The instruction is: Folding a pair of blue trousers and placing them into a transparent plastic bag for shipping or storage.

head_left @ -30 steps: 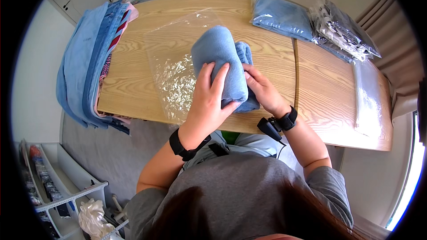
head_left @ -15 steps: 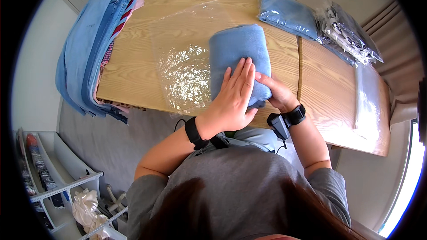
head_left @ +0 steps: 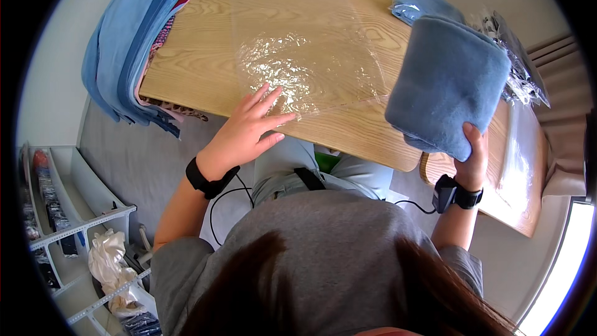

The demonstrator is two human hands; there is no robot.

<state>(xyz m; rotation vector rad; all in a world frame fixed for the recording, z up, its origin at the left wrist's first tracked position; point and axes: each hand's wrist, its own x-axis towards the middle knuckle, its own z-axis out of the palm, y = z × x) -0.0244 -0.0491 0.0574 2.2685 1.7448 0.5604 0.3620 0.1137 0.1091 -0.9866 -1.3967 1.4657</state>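
A clear, crinkled plastic bag (head_left: 311, 56) lies flat on the light wooden table (head_left: 199, 68), its near edge close to the table's front edge. The left hand (head_left: 249, 130) rests at that near edge with fingers spread wide, fingertips (head_left: 273, 94) pressing on the plastic. The right hand (head_left: 474, 155) holds a folded blue fleece towel (head_left: 448, 87) up off the table, to the right of the bag, thumb on the front face and the other fingers hidden behind the cloth. A black band sits on each wrist.

At the far right of the table lies a sealed clear packet holding blue cloth (head_left: 416, 3), and beside it, partly behind the raised towel, a heap of clear packets with dark contents (head_left: 519, 68). More clear film (head_left: 516, 168) covers the right end of the table. Over the table's left end hangs a stack of blue cloths with a red-striped one among them (head_left: 130, 43).

Bare wood shows between this stack and the bag. Low at the left stands a white shelf rack (head_left: 68, 224) with a white plastic bag (head_left: 112, 261) against it.
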